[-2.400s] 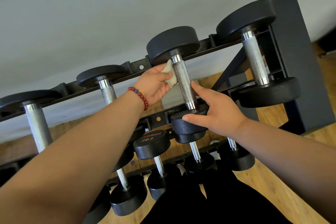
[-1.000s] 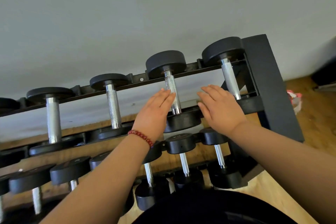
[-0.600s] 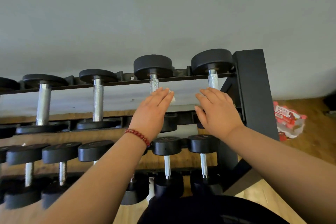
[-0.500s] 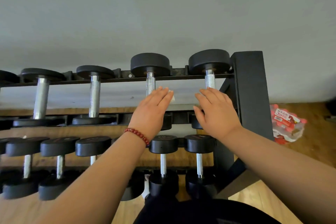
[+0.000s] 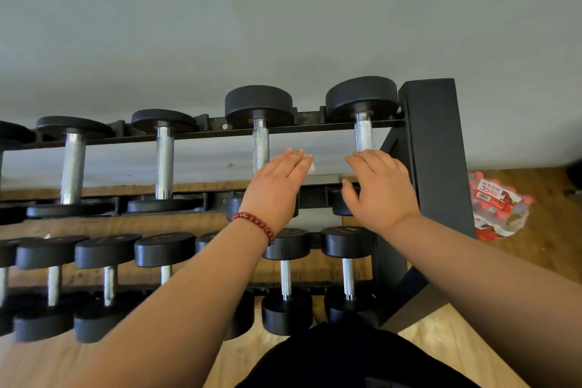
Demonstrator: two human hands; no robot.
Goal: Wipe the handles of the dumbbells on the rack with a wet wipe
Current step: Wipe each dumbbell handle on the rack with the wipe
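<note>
Dumbbell rack (image 5: 431, 151) of black painted steel, viewed from above, standing on a wooden plank floor (image 5: 541, 264) against a plain grey wall (image 5: 283, 25). The upper-tier dumbbells (image 5: 164, 161) have round, matte black heads and cylindrical steel grips with a fine knurled texture. The lower-tier dumbbells (image 5: 285, 246), nearer the viewer, are smaller, with thinner bars.

The left hand (image 5: 274, 192) lies over the near part of the second handle from the right (image 5: 260, 143). Its fingers are straight and held together, and its thumb is hidden. The wet wipe (image 5: 310, 165), a small crumpled white wad, sits under these fingers. One corner protrudes past the fingertips, in the gap between the two rightmost handles. Whether the thumb pins the wipe cannot be told. A bracelet (image 5: 256, 225) of glossy dark-red round beads circles the left wrist.

The right hand (image 5: 382, 189) is spread flat over the near end of the rightmost handle (image 5: 363, 135). Its fingers are straight and slightly apart, its thumb is held off to the left, and it grips nothing. Its fingertips overlap the knurled steel in this view; contact cannot be confirmed. The far ends of both handles are bare below their black heads.

To the right of the rack's upright, a crinkled pack (image 5: 497, 208) of clear and red plastic lies on the floor. A dark garment (image 5: 346, 362) fills the near edge.
</note>
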